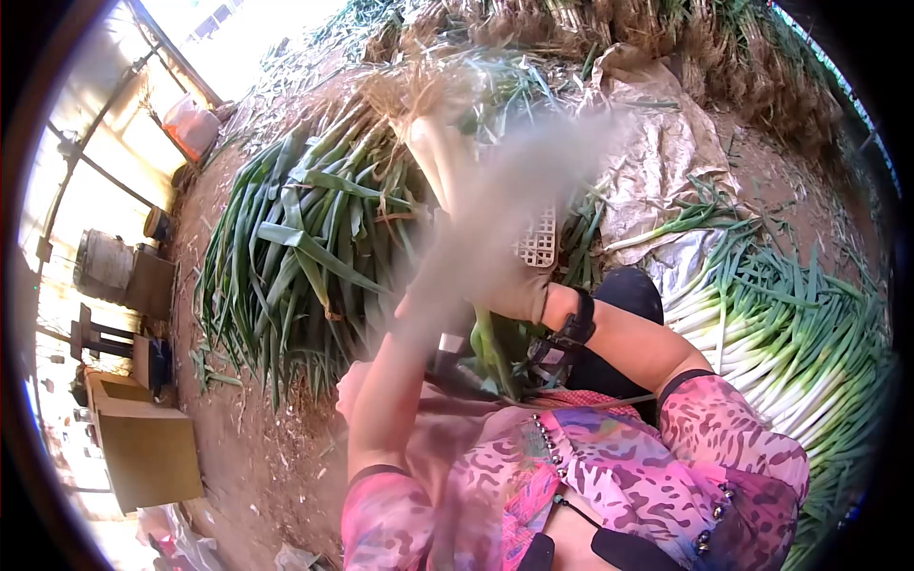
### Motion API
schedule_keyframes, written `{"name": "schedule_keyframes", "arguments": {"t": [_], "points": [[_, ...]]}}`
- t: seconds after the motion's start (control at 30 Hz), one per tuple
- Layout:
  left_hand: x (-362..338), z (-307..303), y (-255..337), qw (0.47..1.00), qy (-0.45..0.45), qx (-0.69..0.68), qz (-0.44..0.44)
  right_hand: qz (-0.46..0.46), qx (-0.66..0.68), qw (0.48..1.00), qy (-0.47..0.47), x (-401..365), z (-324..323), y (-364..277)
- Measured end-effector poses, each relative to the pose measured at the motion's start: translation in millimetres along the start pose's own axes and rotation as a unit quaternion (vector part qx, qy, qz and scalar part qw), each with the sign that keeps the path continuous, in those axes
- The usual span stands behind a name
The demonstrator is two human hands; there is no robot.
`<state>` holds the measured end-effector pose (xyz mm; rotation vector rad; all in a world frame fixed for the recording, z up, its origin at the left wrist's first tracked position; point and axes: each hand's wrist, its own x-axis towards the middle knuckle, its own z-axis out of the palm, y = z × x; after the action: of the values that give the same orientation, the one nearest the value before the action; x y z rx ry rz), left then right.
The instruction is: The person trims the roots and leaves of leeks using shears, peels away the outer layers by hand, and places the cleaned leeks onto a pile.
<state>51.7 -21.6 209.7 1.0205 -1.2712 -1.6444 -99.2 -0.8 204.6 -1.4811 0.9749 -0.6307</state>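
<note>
My left hand is a pale grey smear in front of my lap, blurred by motion, so its fingers cannot be made out. Close below it, my right hand wears a light glove and is closed around leeks, with green leaves hanging under it. Thick white leek stalks with brown roots point away from me behind the blur. A large heap of leeks with long dark green leaves lies to the left. Part of a white plastic crate shows behind my hands.
Many thinner trimmed leeks lie in rows on the right. Beyond them are a crumpled beige sheet and a stack of rooted bundles. Cardboard boxes and a small wooden stool stand along the left wall.
</note>
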Motion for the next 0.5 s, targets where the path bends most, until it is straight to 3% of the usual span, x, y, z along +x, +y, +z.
{"name": "schedule_keyframes", "arguments": {"t": [0.1, 0.13, 0.23, 0.27, 0.33, 0.4, 0.47, 0.5], "points": [[-12, 4, 4, 0.985, 0.008, -0.149, -0.083, 0.03, 0.005, 0.997, -0.068, 4, -3, 1], [-17, -7, -7, 0.992, -0.01, -0.116, -0.046, 0.017, -0.009, 0.996, -0.082, 6, -7, 1], [-45, 19, 75, 0.99, -0.036, 0.132, 0.02, -0.101, -0.092, 0.987, -0.081, 7, -29, -10], [-46, 13, 75, 0.992, -0.025, 0.122, -0.001, -0.151, -0.164, 0.973, -0.057, 4, -46, -38], [-41, 3, 61, 0.994, -0.027, 0.103, 0.029, -0.172, -0.228, 0.957, -0.041, 10, -62, -72], [-32, -8, 41, 0.995, -0.039, 0.086, 0.038, -0.111, -0.218, 0.968, -0.056, 19, -66, -95], [-15, -28, -6, 0.997, -0.077, 0.005, -0.004, -0.054, -0.207, 0.974, -0.075, 37, -64, -113], [-11, -32, -15, 0.991, -0.106, -0.069, -0.041, -0.091, -0.259, 0.958, -0.089, 54, -64, -104]]}}
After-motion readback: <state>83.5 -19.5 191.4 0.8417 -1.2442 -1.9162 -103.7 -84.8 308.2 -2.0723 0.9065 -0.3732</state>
